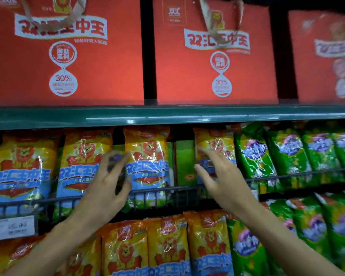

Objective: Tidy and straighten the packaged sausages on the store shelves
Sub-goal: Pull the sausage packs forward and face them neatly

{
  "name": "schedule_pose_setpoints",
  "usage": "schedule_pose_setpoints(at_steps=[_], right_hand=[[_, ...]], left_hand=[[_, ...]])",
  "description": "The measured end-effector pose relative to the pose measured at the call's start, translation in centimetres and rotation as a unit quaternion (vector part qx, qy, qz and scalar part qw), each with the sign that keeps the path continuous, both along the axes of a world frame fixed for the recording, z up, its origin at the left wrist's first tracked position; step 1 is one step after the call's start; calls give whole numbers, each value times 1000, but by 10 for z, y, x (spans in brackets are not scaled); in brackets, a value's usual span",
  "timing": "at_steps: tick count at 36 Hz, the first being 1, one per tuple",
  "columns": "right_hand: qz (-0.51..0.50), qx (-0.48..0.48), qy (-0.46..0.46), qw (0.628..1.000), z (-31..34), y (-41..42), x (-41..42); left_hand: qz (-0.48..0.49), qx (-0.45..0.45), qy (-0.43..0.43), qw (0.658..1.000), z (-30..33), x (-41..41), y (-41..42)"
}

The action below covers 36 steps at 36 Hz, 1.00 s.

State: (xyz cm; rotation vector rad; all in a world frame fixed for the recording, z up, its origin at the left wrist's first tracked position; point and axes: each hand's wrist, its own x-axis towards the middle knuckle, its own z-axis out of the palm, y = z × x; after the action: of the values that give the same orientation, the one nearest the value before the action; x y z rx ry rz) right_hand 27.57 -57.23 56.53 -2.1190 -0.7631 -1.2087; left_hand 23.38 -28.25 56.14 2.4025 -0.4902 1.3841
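Yellow-and-blue sausage packs stand upright in the middle shelf behind a wire rail (157, 191). My left hand (110, 182) reaches up with fingers spread and lightly bent, its fingertips at the left edge of the third yellow pack (147, 156). My right hand (219, 176) is raised with straight fingers touching the front of the fourth yellow pack (215, 142). Between these two packs is a gap showing a green box (184, 162) behind. Neither hand grips anything.
Green sausage packs (287, 154) fill the right of the middle shelf. More yellow packs (167, 244) and green packs stand on the lower shelf. Red gift boxes (215, 54) sit on the top shelf above a green shelf edge (167, 115). A price label (11, 228) hangs at left.
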Motion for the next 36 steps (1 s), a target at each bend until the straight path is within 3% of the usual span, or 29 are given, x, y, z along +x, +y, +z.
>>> schedule_pose_setpoints(at_steps=[3,6,9,12,16,21,26,30,36], right_hand=[[-26,60,-1,998,4,-44,4],[-72,84,68,992,9,-74,15],[-113,70,111,985,13,-86,24],[-117,40,122,985,18,-85,30],[-213,-89,170,958,17,-74,42],[-133,-60,200,969,14,-77,62],[-144,-12,85,986,-3,-71,65],[-101,23,70,992,-1,-59,62],[-197,-108,62,973,-4,-54,59]], left_hand=[[-16,13,-67,998,0,2,-20],[-68,28,-57,996,4,3,-56],[-118,12,27,993,15,10,-97],[-96,4,155,983,30,24,-132],[-52,29,206,977,41,46,-159],[-13,8,267,963,38,60,-170],[-67,-39,203,976,25,57,-174],[-67,-73,141,985,21,59,-171],[14,-64,183,981,16,61,-164]])
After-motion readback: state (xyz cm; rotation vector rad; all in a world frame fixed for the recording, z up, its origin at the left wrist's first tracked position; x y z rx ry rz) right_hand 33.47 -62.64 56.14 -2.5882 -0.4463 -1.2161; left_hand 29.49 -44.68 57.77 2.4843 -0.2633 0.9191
